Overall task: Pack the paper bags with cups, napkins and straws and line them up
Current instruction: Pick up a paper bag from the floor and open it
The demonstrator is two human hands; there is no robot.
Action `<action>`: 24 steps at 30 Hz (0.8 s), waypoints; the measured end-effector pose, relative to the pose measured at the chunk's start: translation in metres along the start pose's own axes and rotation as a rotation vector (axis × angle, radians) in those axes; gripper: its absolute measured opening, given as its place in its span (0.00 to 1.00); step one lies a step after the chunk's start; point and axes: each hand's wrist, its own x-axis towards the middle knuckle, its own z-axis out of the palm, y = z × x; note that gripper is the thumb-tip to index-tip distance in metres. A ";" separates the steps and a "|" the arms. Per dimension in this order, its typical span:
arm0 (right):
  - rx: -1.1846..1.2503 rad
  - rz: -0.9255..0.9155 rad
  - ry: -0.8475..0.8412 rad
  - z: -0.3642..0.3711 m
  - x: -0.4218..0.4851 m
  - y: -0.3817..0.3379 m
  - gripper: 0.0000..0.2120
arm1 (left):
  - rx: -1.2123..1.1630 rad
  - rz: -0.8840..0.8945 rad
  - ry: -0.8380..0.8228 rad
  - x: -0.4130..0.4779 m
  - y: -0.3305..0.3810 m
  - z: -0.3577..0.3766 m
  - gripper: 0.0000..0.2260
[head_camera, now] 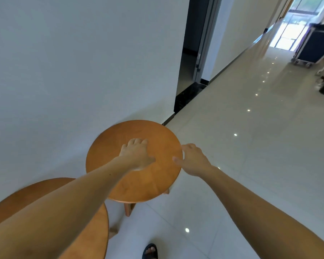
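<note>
Our left hand (137, 154) lies flat, fingers loose, on the round bench (150, 182); our right hand (192, 158) meets its rim, grip unclear. 2nd bench (95, 230) half hidden; paper bags' place we cannot tell

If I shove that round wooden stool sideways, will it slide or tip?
It probably slides: the floor tiles look glossy. The stool looks like solid wood, so likely stiff. Pushed at the rim by the right hand, it might tip: its legs sit inboard.
</note>
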 end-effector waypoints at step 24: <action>-0.025 -0.104 -0.270 -0.123 0.339 0.234 0.31 | -0.159 -0.238 -0.126 0.331 0.196 0.018 0.28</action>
